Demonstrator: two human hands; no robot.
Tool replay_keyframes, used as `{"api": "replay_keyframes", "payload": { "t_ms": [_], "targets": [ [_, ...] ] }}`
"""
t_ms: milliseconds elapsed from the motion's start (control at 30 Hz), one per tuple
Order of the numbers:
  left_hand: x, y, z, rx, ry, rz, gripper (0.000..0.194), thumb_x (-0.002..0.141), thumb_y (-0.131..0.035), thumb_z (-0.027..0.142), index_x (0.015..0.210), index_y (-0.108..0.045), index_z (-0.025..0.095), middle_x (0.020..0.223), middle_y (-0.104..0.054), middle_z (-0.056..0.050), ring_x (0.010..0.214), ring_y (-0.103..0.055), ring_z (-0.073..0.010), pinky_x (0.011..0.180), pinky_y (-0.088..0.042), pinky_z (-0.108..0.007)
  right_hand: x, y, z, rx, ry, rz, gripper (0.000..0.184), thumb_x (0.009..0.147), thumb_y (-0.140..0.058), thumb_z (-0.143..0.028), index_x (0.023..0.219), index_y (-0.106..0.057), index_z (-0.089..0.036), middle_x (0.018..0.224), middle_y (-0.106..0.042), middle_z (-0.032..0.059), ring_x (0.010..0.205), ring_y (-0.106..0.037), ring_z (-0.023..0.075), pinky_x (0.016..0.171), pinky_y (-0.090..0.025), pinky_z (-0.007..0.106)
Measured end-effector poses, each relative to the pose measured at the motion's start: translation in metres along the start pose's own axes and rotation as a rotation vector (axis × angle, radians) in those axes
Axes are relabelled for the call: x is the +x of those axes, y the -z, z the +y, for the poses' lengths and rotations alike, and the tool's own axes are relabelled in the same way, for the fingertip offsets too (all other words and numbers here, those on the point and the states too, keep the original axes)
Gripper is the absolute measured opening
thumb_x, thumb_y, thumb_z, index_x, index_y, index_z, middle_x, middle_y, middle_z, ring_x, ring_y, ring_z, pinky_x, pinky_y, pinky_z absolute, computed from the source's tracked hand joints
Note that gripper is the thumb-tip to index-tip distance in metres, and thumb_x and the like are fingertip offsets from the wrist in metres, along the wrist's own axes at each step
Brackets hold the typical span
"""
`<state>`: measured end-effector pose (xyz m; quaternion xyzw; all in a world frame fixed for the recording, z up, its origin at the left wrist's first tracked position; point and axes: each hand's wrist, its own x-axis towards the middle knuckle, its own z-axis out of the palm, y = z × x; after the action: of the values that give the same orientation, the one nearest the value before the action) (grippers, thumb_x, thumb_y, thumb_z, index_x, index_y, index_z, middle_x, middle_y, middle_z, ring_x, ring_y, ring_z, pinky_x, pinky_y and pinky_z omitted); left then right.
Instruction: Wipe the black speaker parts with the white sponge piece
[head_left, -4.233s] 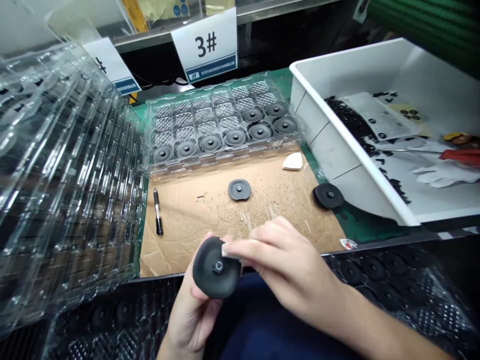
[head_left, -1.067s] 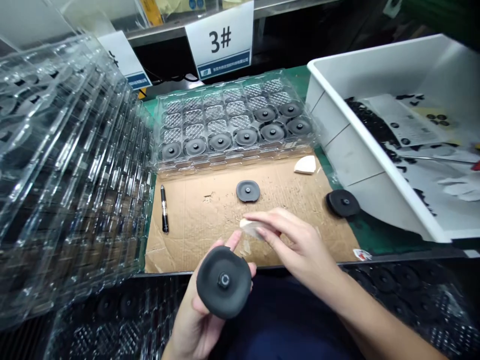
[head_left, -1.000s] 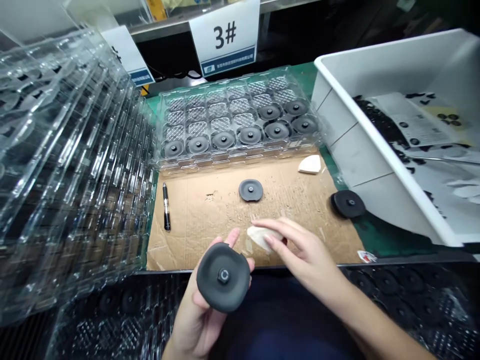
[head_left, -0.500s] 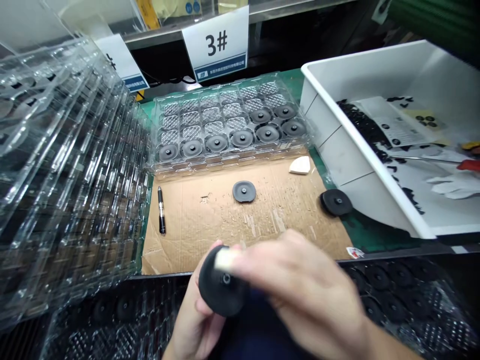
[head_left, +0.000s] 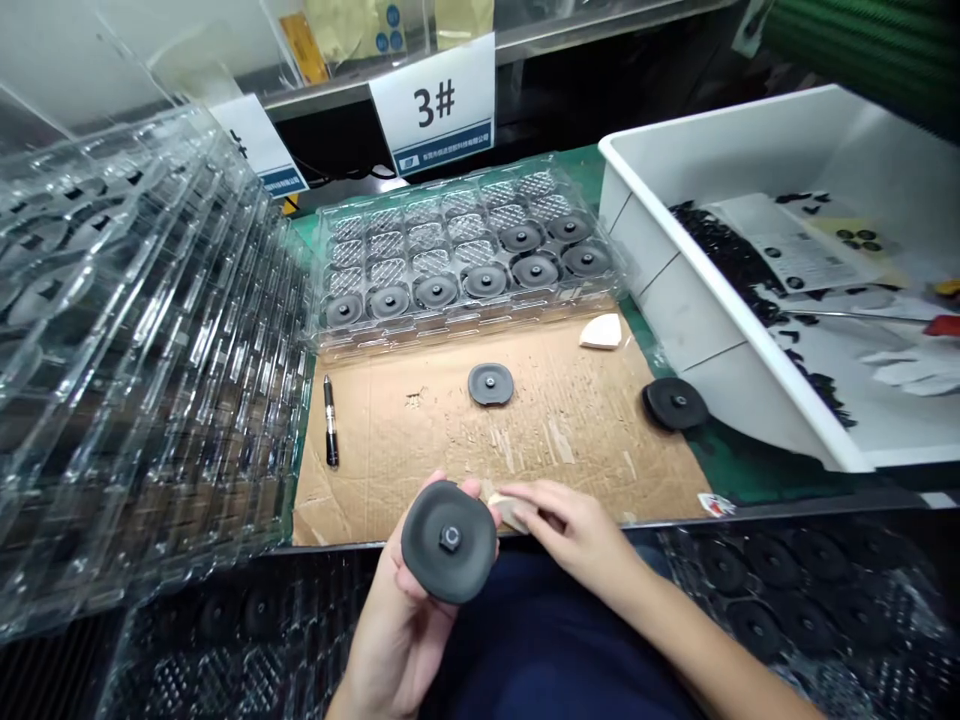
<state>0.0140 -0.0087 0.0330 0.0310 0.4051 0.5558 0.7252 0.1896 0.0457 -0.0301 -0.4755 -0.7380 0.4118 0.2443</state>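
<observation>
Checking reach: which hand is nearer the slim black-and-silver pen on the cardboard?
Left hand, holding a round black disc, is nearer; it is below and right of the slim black-and-silver pen. Right hand is farther right, on a cream wedge.

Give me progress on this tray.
Done: eight black discs sit in pockets of the clear tray. In hand: the left hand holds another disc, and the right hand pinches a pale sponge at its rim. Left: the tray's other pockets look empty, and two loose discs remain, one on the cardboard, one on the green mat.
</observation>
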Motion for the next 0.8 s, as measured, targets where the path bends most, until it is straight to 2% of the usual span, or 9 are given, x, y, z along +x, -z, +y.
{"api": "replay_keyframes", "payload": {
  "t_ms": [133,200,267,333,433,567,600,733,800],
  "targets": [
    [-0.001,-0.002,-0.007,0.001,-0.028,-0.046,0.057,0.053,-0.077,0.044,0.107,-0.065,0.029,0.111,-0.069,-0.004,0.098,-0.065,-0.0240,0.088,-0.050,-0.031,0.011,0.022,-0.044,0.066,0.010,0.173,0.026,0.090,-0.046,-0.022,0.112,-0.059,-0.021,0.099,-0.067,0.0045,0.077,-0.063,0.0154,0.060,-0.049,0.025],
    [-0.001,0.002,-0.011,0.004,-0.040,-0.069,0.056,0.057,-0.077,0.040,0.110,-0.064,0.027,0.111,-0.069,-0.005,0.098,-0.064,-0.0227,0.086,-0.050,-0.029,0.012,0.030,-0.074,0.103,0.194,0.254,0.028,0.090,-0.046,-0.021,0.116,-0.055,-0.019,0.104,-0.066,0.0055,0.086,-0.061,0.0162,0.070,-0.049,0.028],
    [0.000,0.008,-0.013,0.004,-0.032,-0.071,0.049,0.064,-0.075,0.033,0.111,-0.063,0.028,0.110,-0.069,-0.004,0.101,-0.062,-0.0203,0.087,-0.048,-0.026,0.009,0.033,-0.096,0.072,0.420,0.220,0.027,0.090,-0.044,-0.016,0.115,-0.055,-0.013,0.097,-0.067,0.0073,0.085,-0.061,0.0169,0.076,-0.048,0.031],
    [0.002,0.013,-0.015,-0.002,-0.035,-0.049,0.046,0.066,-0.074,0.029,0.110,-0.063,0.029,0.110,-0.068,-0.002,0.102,-0.061,-0.0201,0.090,-0.047,-0.028,0.006,0.033,-0.107,0.021,0.500,0.065,0.025,0.089,-0.043,-0.012,0.109,-0.058,-0.012,0.091,-0.068,0.0070,0.083,-0.061,0.0166,0.077,-0.046,0.032],
    [0.004,0.013,-0.016,0.001,-0.049,0.012,0.049,0.062,-0.077,0.029,0.109,-0.063,0.031,0.110,-0.068,-0.001,0.105,-0.060,-0.0217,0.089,-0.048,-0.029,0.009,0.032,-0.109,0.003,0.417,-0.123,0.022,0.089,-0.043,-0.011,0.101,-0.061,-0.016,0.088,-0.068,0.0026,0.079,-0.059,0.0143,0.072,-0.044,0.028],
    [0.002,0.000,-0.014,0.023,0.053,0.012,0.035,0.064,-0.076,0.027,0.098,-0.069,0.031,0.095,-0.073,0.002,0.103,-0.061,-0.0166,0.089,-0.047,-0.022,0.014,0.028,-0.106,-0.064,0.469,0.102,0.028,0.091,-0.036,-0.014,0.109,-0.057,-0.010,0.084,-0.066,0.0072,0.070,-0.054,0.0175,0.067,-0.041,0.033],
    [0.000,-0.003,-0.012,0.023,0.059,0.009,0.034,0.065,-0.075,0.027,0.098,-0.069,0.031,0.095,-0.073,0.003,0.102,-0.061,-0.0156,0.089,-0.046,-0.022,0.013,0.029,-0.104,-0.049,0.503,0.097,0.028,0.091,-0.036,-0.014,0.110,-0.057,-0.009,0.084,-0.066,0.0077,0.072,-0.054,0.0177,0.069,-0.041,0.033],
    [-0.002,-0.001,-0.004,0.025,0.029,-0.019,0.051,0.051,-0.082,0.031,0.101,-0.068,0.030,0.105,-0.072,0.001,0.099,-0.063,-0.0161,0.086,-0.048,-0.020,0.001,0.043,-0.094,0.018,0.454,-0.186,0.023,0.089,-0.042,-0.011,0.103,-0.059,-0.016,0.081,-0.064,0.0019,0.072,-0.055,0.0131,0.068,-0.040,0.027],
    [-0.001,0.005,-0.006,0.033,0.020,-0.052,0.054,0.052,-0.082,0.032,0.104,-0.067,0.029,0.108,-0.071,-0.001,0.100,-0.063,-0.0171,0.087,-0.048,-0.020,0.000,0.050,-0.088,-0.046,0.352,-0.152,0.024,0.088,-0.043,-0.009,0.102,-0.060,-0.018,0.077,-0.063,0.0007,0.066,-0.052,0.0129,0.062,-0.038,0.027]
  ]
}}
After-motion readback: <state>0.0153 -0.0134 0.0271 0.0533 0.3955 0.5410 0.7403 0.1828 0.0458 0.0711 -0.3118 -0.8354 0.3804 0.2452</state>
